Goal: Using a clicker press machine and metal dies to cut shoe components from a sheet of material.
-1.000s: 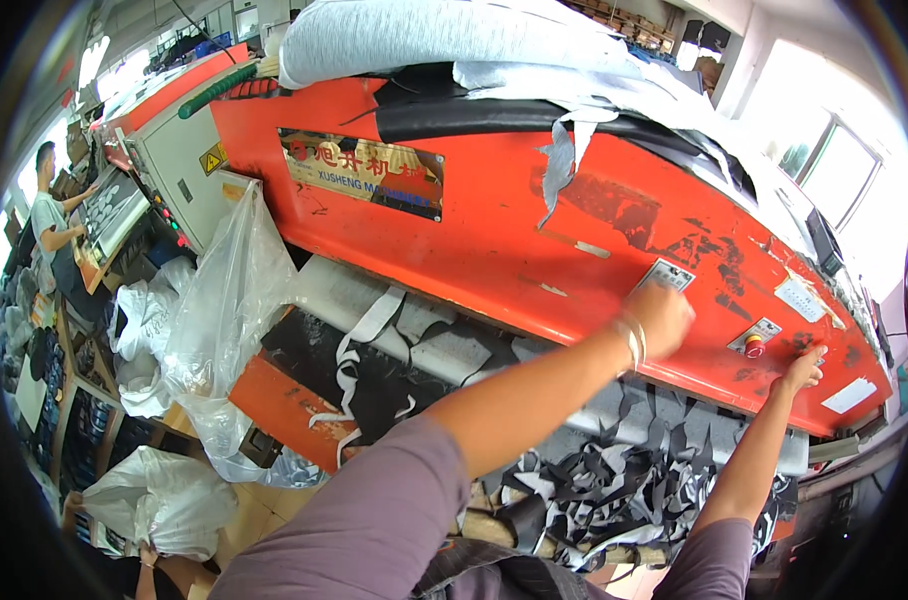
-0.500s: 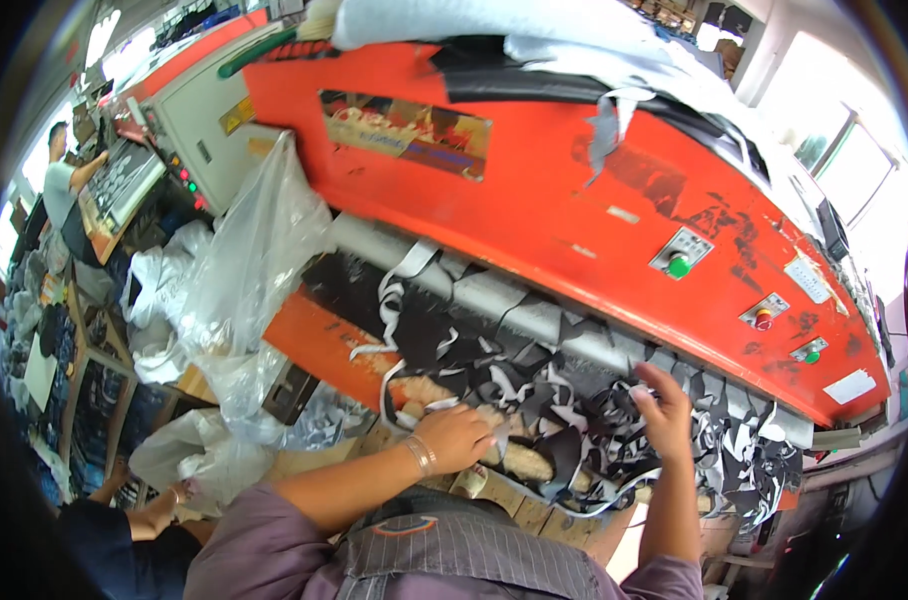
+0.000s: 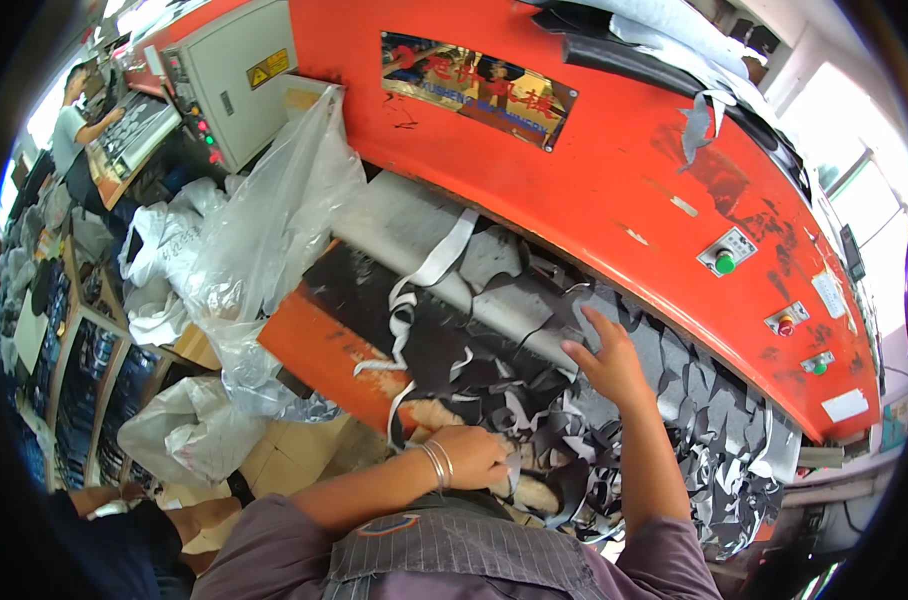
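Observation:
My left hand (image 3: 468,458) is closed, with its fingers curled down at the front edge of a heap of black and grey cut scraps (image 3: 549,430). Whether anything is pinched in it is hidden. Farther forward, my right hand (image 3: 614,365) is open, thumb and fingers apart, above the edge of a grey cut-up sheet (image 3: 634,325). That sheet lies in the slot under the big orange machine (image 3: 614,170). A pale curled strip (image 3: 402,310) hangs over the black surface to the left of the heap.
Green and red buttons (image 3: 724,262) sit on the machine's front. A clear plastic bag (image 3: 274,230) hangs at its left end. White sacks (image 3: 189,430) and a co-worker's arms (image 3: 189,520) are at the lower left. Another person (image 3: 74,135) stands at a far table.
My right hand has moved forward and left, from over the scraps to the grey sheet at the slot. My left hand stays by the heap's front edge, fingers curled. The view has shifted.

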Motion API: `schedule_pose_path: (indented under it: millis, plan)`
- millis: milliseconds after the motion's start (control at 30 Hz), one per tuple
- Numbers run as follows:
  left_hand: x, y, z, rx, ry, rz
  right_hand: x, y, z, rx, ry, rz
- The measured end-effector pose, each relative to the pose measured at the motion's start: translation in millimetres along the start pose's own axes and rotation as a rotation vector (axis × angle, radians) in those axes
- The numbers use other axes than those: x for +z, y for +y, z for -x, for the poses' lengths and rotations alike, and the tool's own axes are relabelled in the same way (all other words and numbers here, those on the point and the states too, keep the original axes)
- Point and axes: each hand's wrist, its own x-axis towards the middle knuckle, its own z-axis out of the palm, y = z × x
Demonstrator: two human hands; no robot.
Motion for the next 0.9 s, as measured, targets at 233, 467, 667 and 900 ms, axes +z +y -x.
schedule_pose_path:
  millis: [233, 467, 667, 900]
  plan:
    - [-56, -72, -63, -0.116, 0.987, -0.24, 74, -26, -47, 0.112, 0.152, 0.404]
    - [-41, -86, -49, -0.235, 0.615, -0.209, 87, -39, 9, 0.024, 0.214, 0.291]
    - [-5, -82, 28, -0.131, 0.451, -0.207, 79, -58, 133, 0.194, 0.099, -0.365]
    - [26, -31, 66, 0.199, 0.508, 0.336, 90, -74, 195, 0.233, -0.137, -1.201]
